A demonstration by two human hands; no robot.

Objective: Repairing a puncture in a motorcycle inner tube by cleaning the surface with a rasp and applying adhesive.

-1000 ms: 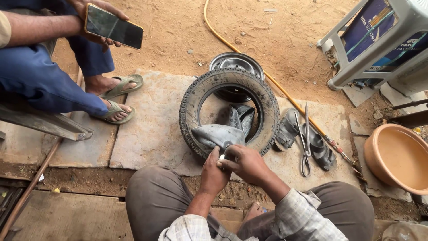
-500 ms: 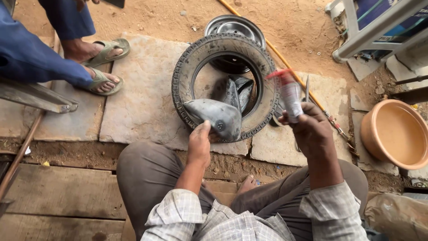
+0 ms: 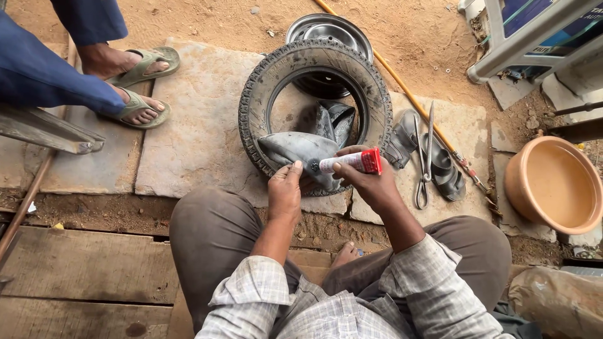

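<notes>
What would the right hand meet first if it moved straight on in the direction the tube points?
Most likely the grey inner tube: the right hand aims the small tube leftward at it, close to the left hand's fingertips.

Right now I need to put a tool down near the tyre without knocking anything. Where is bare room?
Free: the stone slab between the tyre and the other person's sandalled feet, and the wooden planks beside the left knee. Crowded: right of the tyre, where scissors, dark sandals, a yellow hose and a clay bowl lie close.
</notes>
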